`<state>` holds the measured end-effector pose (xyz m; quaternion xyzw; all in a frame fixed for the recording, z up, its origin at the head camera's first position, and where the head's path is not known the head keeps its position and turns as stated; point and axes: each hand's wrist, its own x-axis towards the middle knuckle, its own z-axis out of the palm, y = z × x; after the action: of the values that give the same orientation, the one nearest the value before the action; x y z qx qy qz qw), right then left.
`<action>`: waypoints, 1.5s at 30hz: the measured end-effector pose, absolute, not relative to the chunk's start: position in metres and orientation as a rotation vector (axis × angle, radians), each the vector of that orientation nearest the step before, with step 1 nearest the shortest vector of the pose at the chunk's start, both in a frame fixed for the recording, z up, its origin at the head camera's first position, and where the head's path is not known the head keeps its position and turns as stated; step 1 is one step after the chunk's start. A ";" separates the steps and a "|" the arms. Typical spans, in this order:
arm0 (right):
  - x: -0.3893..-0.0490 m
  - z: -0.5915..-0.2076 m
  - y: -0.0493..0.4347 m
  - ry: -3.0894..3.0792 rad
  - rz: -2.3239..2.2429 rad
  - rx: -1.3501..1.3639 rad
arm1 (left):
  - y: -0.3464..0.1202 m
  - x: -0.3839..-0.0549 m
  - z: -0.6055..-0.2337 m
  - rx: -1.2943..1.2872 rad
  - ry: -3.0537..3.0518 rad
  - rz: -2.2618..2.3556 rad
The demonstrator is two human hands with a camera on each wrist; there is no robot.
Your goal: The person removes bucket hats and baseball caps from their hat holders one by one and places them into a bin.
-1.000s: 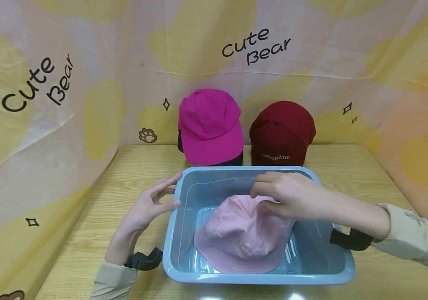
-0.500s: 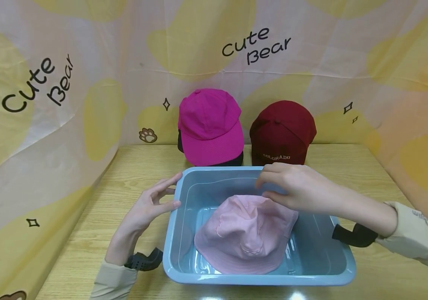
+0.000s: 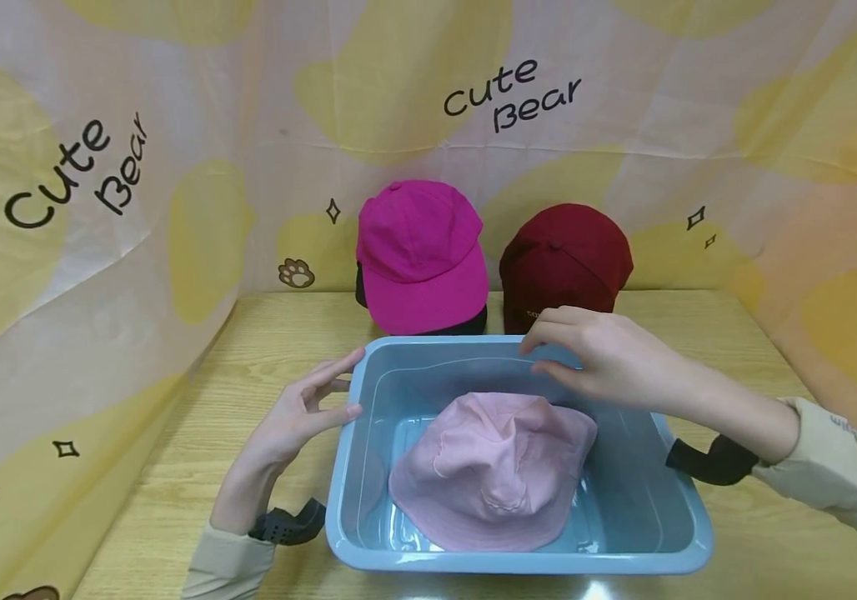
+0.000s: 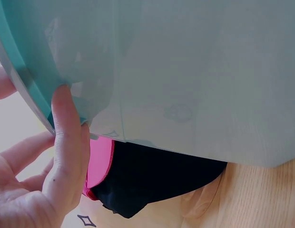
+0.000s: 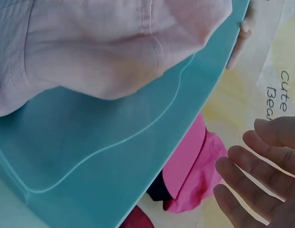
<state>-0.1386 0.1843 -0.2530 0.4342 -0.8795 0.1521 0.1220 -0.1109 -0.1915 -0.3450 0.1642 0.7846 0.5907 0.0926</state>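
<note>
A pale pink bucket hat [image 3: 499, 471] lies crown up inside a light blue plastic basin [image 3: 518, 561]. My left hand [image 3: 297, 412] holds the basin's left rim, with the thumb and index fingertip on the rim and other fingers [image 4: 66, 128] against the outer wall below it. Over the basin's far right side is my right hand [image 3: 608, 354], its fingers loosely bent and holding nothing. In the right wrist view these fingers [image 5: 252, 166] are spread apart, away from the bucket hat [image 5: 100, 47].
Behind the basin, a magenta baseball cap [image 3: 421, 250] sits over something black [image 3: 466, 326]. To its right is a dark red cap [image 3: 567, 258], its front partly covered by my right hand. Printed cloth [image 3: 368, 83] hangs behind the wooden table [image 3: 278, 333].
My right hand has let go of the bucket hat and risen away from it, toward the basin's far edge. The hat stays in the basin; my left hand keeps its place.
</note>
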 end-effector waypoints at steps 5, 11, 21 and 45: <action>-0.141 -0.249 0.188 -2.603 0.463 1.214 | -0.193 -0.109 -0.345 0.489 2.334 1.751; -0.146 -0.241 0.192 -2.597 0.501 1.168 | -0.194 -0.108 -0.346 0.489 2.339 1.754; -0.160 -0.235 0.200 -2.524 0.534 1.108 | -0.194 -0.107 -0.346 0.494 2.318 1.768; -0.193 -0.245 0.216 -2.483 0.474 0.984 | -0.193 -0.108 -0.344 0.479 2.298 1.782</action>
<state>-0.1930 0.2155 -0.2447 0.3544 -0.8943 0.1709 0.2131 -0.1079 -0.1930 -0.3443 0.1619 0.7760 0.6018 0.0969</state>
